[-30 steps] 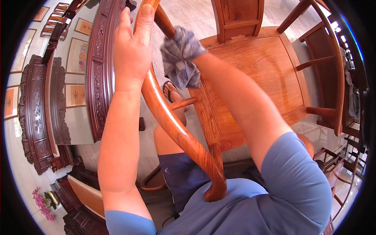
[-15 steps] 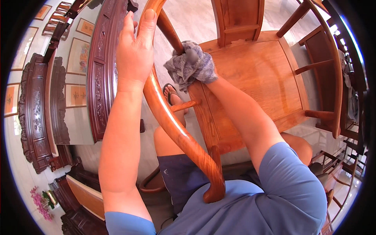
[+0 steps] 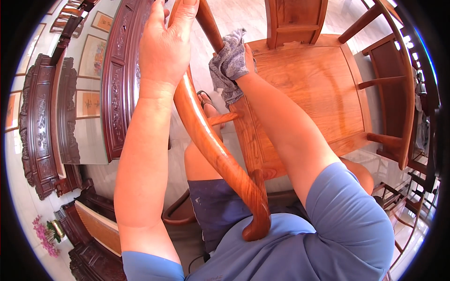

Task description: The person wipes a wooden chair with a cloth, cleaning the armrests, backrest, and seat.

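Observation:
My left hand (image 3: 166,51) is closed on the upper part of a glossy, curved wooden chair arm (image 3: 213,150), whose lower end rests by my belly. My right hand (image 3: 246,63), partly hidden, holds a bunched grey cloth (image 3: 225,70) against a slanted wooden post (image 3: 208,23) just right of the arm. Below and right of the cloth is the chair's square wooden seat (image 3: 309,98), with an upright back panel (image 3: 295,21) at the top of the view.
A carved dark wooden cabinet (image 3: 119,93) stands at the left, with framed pictures (image 3: 93,54) beyond it. Pink flowers (image 3: 44,234) are at lower left, more wooden chairs (image 3: 403,201) at right. My sandalled foot (image 3: 206,105) shows under the chair arm.
My right hand and the cloth shifted slightly down and rightward, then moved back up the post, the cloth's folds changing. My left hand keeps its hold; the view has shifted a little.

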Motion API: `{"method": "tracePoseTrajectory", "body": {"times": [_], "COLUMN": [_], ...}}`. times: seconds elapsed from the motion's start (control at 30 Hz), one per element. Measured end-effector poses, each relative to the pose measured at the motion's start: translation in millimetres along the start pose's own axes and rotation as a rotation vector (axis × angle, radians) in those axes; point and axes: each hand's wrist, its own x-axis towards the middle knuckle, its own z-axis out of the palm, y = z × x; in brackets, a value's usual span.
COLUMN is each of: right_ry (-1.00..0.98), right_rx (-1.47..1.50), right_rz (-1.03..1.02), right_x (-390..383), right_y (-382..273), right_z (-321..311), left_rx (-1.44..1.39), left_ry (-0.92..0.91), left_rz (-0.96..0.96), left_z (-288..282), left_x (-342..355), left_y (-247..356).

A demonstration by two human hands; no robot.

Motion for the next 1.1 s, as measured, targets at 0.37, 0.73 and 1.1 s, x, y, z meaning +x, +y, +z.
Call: {"method": "tracePoseTrajectory", "body": {"times": [0.37,0.73,1.1], "right_ry": [-0.045,0.348,-0.132], "right_rx": [0.145,0.422,0.215], "right_rz": [0.056,-0.387,0.013], "right_x": [-20,74,0], "right_y": [-5,-57,-8], "right_z": [-61,-66,-85], "left_rx": [-0.084,-0.149,0.17], "left_ry": [-0.013,-0.023,-0.116], "left_rz": [-0.047,0.004,-0.001], "left_z": [8,14,10], "left_x": [5,3,13], "left_y": [13,24,-2]}}
